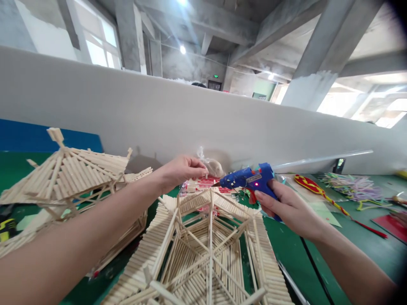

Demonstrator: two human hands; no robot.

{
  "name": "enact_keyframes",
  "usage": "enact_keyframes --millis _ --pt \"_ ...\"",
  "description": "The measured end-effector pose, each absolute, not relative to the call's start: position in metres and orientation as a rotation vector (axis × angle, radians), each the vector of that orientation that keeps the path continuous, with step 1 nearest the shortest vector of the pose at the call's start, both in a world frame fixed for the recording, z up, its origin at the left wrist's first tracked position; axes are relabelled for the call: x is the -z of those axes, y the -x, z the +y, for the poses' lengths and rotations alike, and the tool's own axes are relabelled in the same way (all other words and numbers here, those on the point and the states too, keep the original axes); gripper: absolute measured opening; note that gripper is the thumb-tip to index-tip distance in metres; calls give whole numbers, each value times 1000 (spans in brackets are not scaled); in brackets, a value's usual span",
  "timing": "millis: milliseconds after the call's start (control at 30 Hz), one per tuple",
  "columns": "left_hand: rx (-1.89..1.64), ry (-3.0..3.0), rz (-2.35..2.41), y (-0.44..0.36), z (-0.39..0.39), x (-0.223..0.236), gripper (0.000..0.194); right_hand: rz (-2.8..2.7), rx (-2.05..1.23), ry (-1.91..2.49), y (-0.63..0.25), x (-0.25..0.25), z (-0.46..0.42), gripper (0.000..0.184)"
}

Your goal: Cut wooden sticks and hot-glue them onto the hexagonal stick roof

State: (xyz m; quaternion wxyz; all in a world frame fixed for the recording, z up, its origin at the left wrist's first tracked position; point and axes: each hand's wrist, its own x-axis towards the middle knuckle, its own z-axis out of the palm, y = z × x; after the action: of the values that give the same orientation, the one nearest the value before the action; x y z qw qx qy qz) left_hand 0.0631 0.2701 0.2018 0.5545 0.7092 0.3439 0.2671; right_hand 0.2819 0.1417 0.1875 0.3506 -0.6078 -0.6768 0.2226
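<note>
My right hand [288,207] is wrapped round the grip of a blue hot glue gun [249,178], whose red light glows and whose nozzle points left. My left hand [184,169] pinches a short wooden stick [206,174] upright just in front of the nozzle. Both hands hover over the far edge of an upturned roof frame built of wooden sticks [206,245], which lies on the green table [286,250] in front of me.
A second stick-built roof model [66,178] stands at the left. A clear plastic bag [211,165] and a red-printed stick pack [203,183] lie behind the frame. Coloured straws [352,186], a red-yellow ornament [310,184] and red paper [392,226] lie right. A grey partition wall [159,110] backs the table.
</note>
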Motion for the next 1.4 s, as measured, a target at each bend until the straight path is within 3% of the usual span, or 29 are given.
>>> enact_keyframes --millis 1400 --pt "-562 -1758 671 -66 287 -181 12 -1816 -497 1701 -282 -182 146 29"
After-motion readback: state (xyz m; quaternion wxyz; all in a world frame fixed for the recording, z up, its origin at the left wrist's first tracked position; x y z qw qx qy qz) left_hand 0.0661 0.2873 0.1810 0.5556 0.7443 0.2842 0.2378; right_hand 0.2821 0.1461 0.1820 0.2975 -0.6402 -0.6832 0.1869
